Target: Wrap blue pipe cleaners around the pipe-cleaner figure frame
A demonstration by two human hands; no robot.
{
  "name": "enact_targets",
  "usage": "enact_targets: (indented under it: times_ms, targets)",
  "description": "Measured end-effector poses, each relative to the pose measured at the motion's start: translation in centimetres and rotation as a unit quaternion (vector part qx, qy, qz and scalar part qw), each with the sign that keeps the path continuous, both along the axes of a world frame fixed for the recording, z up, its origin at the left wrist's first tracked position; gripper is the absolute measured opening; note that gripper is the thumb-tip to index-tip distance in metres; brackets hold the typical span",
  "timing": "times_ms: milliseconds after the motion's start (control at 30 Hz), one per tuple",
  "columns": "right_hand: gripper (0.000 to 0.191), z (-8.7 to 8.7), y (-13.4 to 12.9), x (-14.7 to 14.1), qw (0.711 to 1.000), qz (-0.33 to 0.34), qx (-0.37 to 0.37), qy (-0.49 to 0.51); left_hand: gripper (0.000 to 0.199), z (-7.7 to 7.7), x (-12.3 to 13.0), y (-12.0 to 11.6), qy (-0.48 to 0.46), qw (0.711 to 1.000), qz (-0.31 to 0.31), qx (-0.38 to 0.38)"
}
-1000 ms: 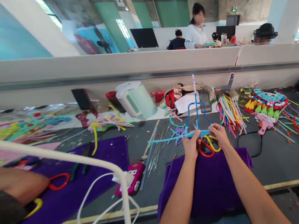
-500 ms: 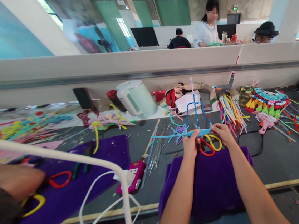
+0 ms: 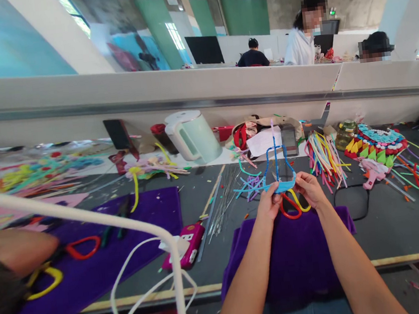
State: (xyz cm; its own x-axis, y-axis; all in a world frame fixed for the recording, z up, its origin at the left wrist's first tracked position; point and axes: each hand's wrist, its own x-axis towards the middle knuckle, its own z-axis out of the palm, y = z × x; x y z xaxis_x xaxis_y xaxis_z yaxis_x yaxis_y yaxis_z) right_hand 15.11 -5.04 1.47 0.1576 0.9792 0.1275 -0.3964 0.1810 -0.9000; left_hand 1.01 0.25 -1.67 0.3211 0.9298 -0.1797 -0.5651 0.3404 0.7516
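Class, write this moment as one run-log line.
left hand: gripping blue frame | right hand: pinching frame's right end | scissors: between hands | purple cloth: under forearms

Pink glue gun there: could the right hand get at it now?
Probably yes: the right hand could pass in front of the stem bundle, over a dark cord, to the pink glue gun, once the fingers leave the blue frame.

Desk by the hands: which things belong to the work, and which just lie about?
Probably in the work:
Blue fuzzy-wire frame, in left hand and right hand
Scissors with red and yellow handles
Bundle of multicoloured fuzzy stems

Probably just lying about:
Pale green kettle with handle
Greenish glass jar
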Motion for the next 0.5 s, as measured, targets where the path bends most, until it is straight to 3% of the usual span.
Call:
enact_targets:
  times_ms: [333,500]
  targets:
    - [0.032,-0.20,0.03,0.09,0.999,0.023,-0.009,0.029,0.028,0.28,0.12,-0.29,-0.013,1.000,-0.020,-0.008]
    - [0.029,-0.42,0.25,0.16,0.997,0.046,-0.019,0.063,0.027,0.53,0.11,-0.26,-0.037,0.999,0.013,-0.014]
